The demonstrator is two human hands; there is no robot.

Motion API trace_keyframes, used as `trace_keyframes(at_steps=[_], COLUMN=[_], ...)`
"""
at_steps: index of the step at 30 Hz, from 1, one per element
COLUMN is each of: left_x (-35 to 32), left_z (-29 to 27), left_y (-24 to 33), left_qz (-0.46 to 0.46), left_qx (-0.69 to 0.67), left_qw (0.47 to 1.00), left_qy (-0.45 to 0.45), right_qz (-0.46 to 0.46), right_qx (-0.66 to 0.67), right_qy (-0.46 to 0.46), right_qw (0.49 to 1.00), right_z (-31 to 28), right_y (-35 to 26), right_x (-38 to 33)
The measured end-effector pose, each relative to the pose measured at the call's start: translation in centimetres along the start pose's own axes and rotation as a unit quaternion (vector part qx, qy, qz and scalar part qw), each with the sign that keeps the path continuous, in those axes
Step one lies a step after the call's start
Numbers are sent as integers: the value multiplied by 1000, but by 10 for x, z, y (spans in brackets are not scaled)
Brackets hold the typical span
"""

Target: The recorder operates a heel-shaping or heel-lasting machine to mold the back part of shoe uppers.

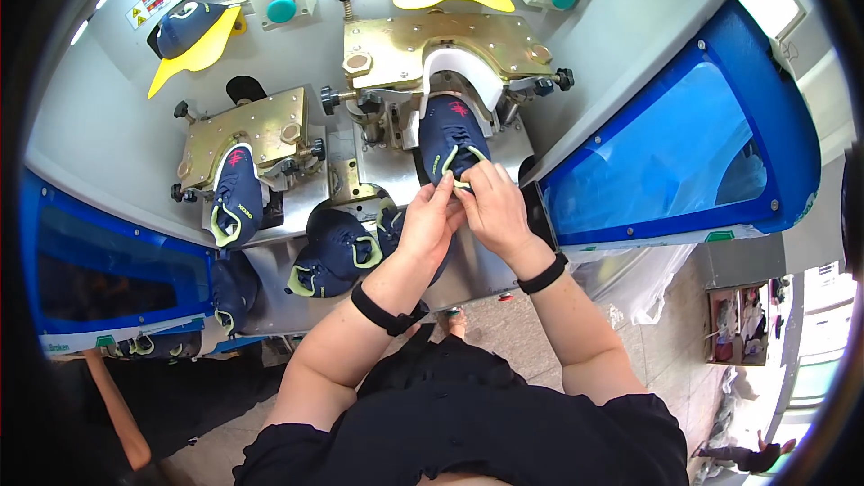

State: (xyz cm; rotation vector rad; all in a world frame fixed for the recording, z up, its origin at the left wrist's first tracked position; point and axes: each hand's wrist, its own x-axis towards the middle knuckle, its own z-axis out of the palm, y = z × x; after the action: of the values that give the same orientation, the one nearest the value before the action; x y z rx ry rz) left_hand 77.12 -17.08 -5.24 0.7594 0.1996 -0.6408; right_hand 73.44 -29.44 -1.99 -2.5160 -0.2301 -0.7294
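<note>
A navy shoe upper (447,123) with lime-green lining and a red mark near the toe sits toe-first in the white curved pad (468,72) of the right-hand machine station. At its collar, my left hand (430,220) pinches the near edge with thumb and fingers. Close beside it, my right hand (497,207) is also closed on the collar's rim, its fingertips nearly meeting the left ones. The exact grip under the fingers is partly hidden. Left of my hands, a similar upper (238,202) rests in the other station, untouched.
Several loose navy uppers (337,247) lie on the metal ledge left of my forearms. Brass clamp plates (441,45) with black knobs overhang the work. Blue-framed guards (666,144) flank both sides. Red and green buttons (282,9) sit above. A co-worker's arm (119,409) shows at lower left.
</note>
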Motion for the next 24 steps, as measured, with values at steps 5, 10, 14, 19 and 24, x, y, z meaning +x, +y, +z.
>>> trace_keyframes(at_steps=[5, 10, 14, 19, 24], left_x=[4, 7, 8, 5, 2], left_z=[0, 1, 4, 8, 9], left_y=[-6, -9, -10, -5, -5], left_qz=[16, 36, 37, 42, 38], left_qx=[3, 8, 13, 37, 69], left_qw=[999, 998, 998, 995, 992], left_qy=[27, 41, 42, 78, 95], right_qz=[-6, -20, -27, -18, -84], right_qx=[13, 22, 22, 37, 21], right_qy=[-21, -21, -23, -11, 29], right_qw=[1000, 999, 999, 999, 996], right_z=[-3, -2, -7, -22, -15], right_y=[6, 14, 16, 7, 8], right_x=[0, 3, 5, 6, 27])
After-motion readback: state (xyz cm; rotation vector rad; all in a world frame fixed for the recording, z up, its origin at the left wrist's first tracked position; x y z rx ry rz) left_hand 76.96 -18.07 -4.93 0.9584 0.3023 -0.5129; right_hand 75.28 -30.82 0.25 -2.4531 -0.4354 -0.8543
